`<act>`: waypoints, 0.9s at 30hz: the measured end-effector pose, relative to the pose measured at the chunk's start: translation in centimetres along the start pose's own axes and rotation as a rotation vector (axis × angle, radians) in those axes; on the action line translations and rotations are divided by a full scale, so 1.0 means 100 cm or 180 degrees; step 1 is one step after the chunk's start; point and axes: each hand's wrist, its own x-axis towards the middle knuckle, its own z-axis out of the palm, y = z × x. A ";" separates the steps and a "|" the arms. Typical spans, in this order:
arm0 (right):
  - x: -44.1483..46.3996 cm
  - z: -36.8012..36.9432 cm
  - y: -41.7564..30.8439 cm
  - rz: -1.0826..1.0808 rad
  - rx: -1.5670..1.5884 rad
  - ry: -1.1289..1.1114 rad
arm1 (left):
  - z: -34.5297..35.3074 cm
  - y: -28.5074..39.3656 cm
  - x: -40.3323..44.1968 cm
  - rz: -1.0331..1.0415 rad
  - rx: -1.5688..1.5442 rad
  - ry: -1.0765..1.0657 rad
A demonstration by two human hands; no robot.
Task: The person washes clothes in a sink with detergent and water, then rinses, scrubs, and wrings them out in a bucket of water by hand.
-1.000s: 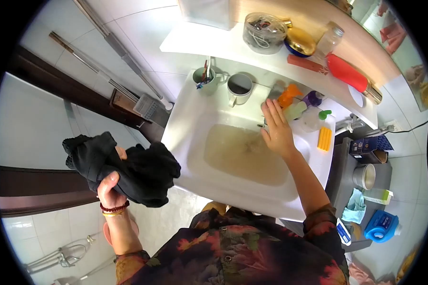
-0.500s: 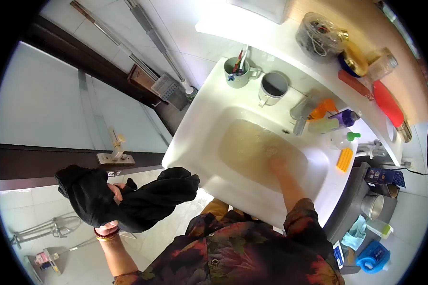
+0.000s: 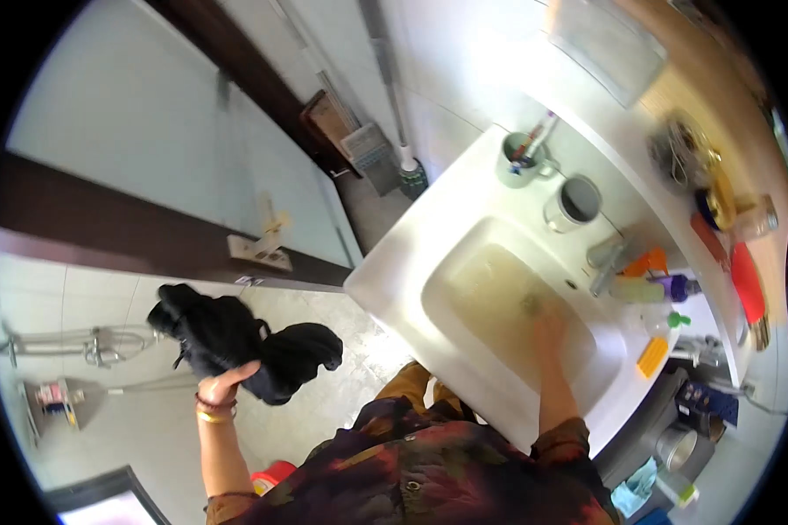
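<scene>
My left hand [image 3: 225,385] grips a bundle of black cloth [image 3: 228,337] out to the left of the sink, over the floor, with the thumb lying across it. The white sink [image 3: 394,271] holds cloudy, yellowish water [image 3: 486,297]. My right hand [image 3: 549,328] reaches down into this water, and its fingers are blurred beneath the surface. A dark round spot, perhaps the drain, shows in the water near the fingertips. What the right hand touches there cannot be made out. The tap [image 3: 608,267] stands at the basin's far right edge.
Two cups [image 3: 521,162] [image 3: 573,203] stand on the sink's back rim. Bottles and a yellow soap dish [image 3: 652,357] are at its right. A shelf [image 3: 622,149] with jars overhangs the back. A door [image 3: 175,227] stands at the left; brushes lean behind it.
My right hand has gone from above the tap side down into the water. The left hand still holds the black cloth. The view has turned, so the sink appears rotated and further right.
</scene>
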 end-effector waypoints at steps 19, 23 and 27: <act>0.007 -0.019 -0.002 -0.2531 -0.2105 -0.2439 | -0.150 -0.187 -0.226 -0.1351 0.0793 0.2802; 0.034 0.026 0.042 -0.2386 -0.2057 -0.1962 | -0.184 -0.203 -0.265 -0.1450 0.1292 0.2924; 0.055 0.041 0.054 -0.2136 -0.2476 -0.0752 | -0.243 -0.229 -0.298 -0.1156 0.1594 0.3048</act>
